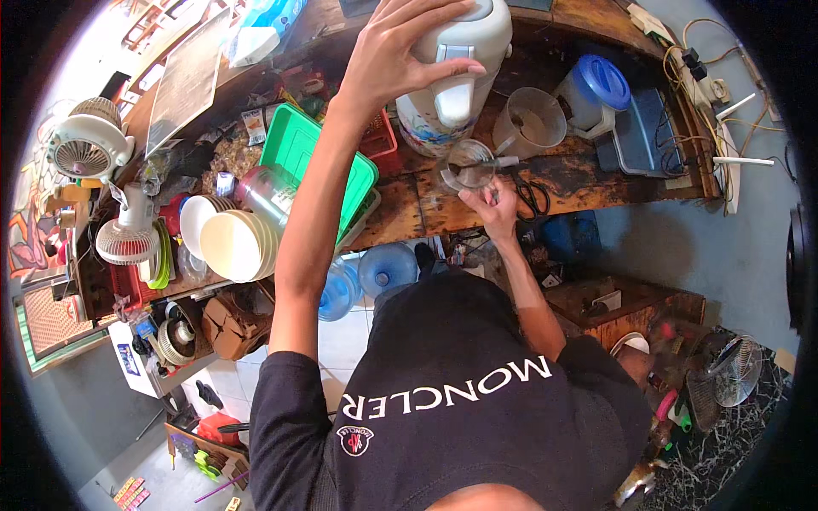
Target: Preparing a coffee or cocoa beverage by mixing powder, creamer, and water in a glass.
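A white vacuum airpot point(418, 108) with a floral band near its base stands on the wooden counter. Over its top spreads my left hand point(399, 54), the thumb lying across the front above the spout; part of the fingers meets the upper picture edge. Below the spout is a clear glass cup point(470, 167), which my right hand point(495, 207) holds from its near side. Something dark shows inside the glass, too unclear to name. A pale handle-like piece point(508, 161) sticks out beside the rim. Black-handled scissors point(533, 199) lie just right of my right hand.
Right of the airpot stand a clear plastic jug point(530, 124), a blue-lidded pitcher point(594, 89) and a grey-blue bin point(645, 140). A green tray point(319, 153), stacked bowls point(233, 246) and small fans point(128, 223) crowd the left. Blue water bottles point(386, 271) stand beneath the counter.
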Available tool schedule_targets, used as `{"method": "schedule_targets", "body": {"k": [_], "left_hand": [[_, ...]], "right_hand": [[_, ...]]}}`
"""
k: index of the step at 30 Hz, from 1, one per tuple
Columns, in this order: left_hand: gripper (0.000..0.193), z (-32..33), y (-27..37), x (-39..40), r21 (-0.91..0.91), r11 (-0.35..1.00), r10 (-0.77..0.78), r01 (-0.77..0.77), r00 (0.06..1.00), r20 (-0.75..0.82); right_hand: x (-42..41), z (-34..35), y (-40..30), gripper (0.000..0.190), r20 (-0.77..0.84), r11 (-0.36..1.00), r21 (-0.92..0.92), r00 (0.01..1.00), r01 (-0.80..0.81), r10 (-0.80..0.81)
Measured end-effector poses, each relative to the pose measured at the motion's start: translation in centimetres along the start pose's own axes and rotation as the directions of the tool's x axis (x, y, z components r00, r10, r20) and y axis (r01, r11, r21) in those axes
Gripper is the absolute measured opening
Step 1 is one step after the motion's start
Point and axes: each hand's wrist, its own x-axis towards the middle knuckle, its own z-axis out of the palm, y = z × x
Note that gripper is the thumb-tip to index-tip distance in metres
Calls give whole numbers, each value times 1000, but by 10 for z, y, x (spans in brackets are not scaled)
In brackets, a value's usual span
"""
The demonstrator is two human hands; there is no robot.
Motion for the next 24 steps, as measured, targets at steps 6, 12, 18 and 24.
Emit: {"method": "schedule_targets", "body": {"k": [6,12,18,24], "left_hand": [[60,4,2,1,13,1000,-13,13,1000,-18],[58,5,1,0,21,999,-24,25,999,-28],[56,13,-5,-1,99,995,41,-33,996,-85],[58,17,-4,1,156,986,82,-62,989,-124]], "right_hand": [[22,11,1,56,37,956,239,983,169,-182],[27,19,-38,59,25,992,94,996,85,-87],[30,26,-35,56,-16,991,126,999,37,-35],[36,21,-26,53,-38,997,73,999,10,-7]]}}
